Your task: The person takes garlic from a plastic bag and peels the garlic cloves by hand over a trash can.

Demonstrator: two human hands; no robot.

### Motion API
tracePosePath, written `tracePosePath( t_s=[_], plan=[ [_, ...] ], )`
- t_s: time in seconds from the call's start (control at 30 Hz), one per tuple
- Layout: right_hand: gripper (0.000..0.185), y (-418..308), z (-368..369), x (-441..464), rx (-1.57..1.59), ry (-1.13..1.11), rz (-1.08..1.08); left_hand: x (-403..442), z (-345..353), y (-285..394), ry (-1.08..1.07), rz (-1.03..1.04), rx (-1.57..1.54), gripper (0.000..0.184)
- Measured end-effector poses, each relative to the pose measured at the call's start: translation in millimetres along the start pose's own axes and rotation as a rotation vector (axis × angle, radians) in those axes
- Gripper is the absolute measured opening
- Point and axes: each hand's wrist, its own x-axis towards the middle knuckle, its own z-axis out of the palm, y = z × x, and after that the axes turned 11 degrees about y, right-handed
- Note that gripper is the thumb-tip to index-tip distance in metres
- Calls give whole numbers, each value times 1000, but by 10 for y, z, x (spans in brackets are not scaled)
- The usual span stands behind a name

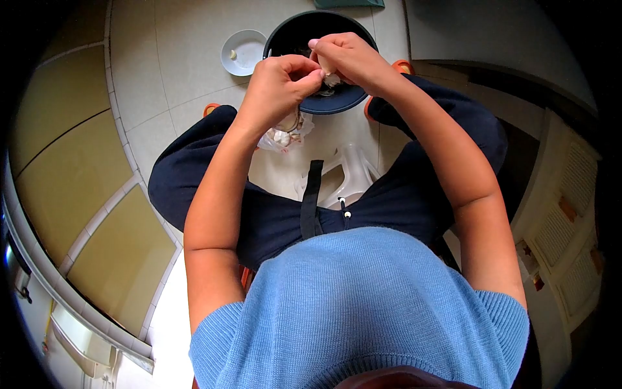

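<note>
Two hands, one pale garlic piece (331,79), held above one dark bin (337,105).
Left hand (278,82): thumb and forefinger pinched at the piece. Right hand (350,59): fingers curled nearly closed around it. Beside bin, on floor (188,74): one white bowl (228,56), one clove (233,55) inside. Below left hand: one plastic bag (275,147), several garlic bulbs (282,137), exact count hidden.

1 head view, steeply downward
</note>
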Motion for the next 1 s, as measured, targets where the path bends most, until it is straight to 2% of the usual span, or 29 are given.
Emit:
tracePosePath(
  t_s=[0.07, 0.17, 0.37, 0.43, 0.57, 0.73, 0.87, 1.0],
  plan=[
    [34, -8, 12, -4, 35, -2, 27, 0, 1, -6, 7, -22, -6, 19],
    [34, -39, 33, -25, 106, 48, 55, -2, 1, -18, 77, 99, 42, 19],
    [38, -33, 43, -19, 13, 46, 82, -18, 14, -44, 27, 170, 55, 16],
    [42, -3, 53, -15, -106, 67, 41, -29, 7, -9, -8, 229, 122, 14],
    [44, 52, 71, -9, -123, 81, -1, -21, 13, -23, -21, 307, 152, 13],
    [49, 44, 55, -3, -164, 35, 147, -35, 12, -34, -28, 420, 248, 14],
    [50, 85, 58, 7, -205, 45, 116, -27, 3, -15, -55, 417, 277, 14],
    [51, 107, 90, 3, -213, 63, 100, -34, 13, 16, -65, 284, 236, 15]
  ],
)
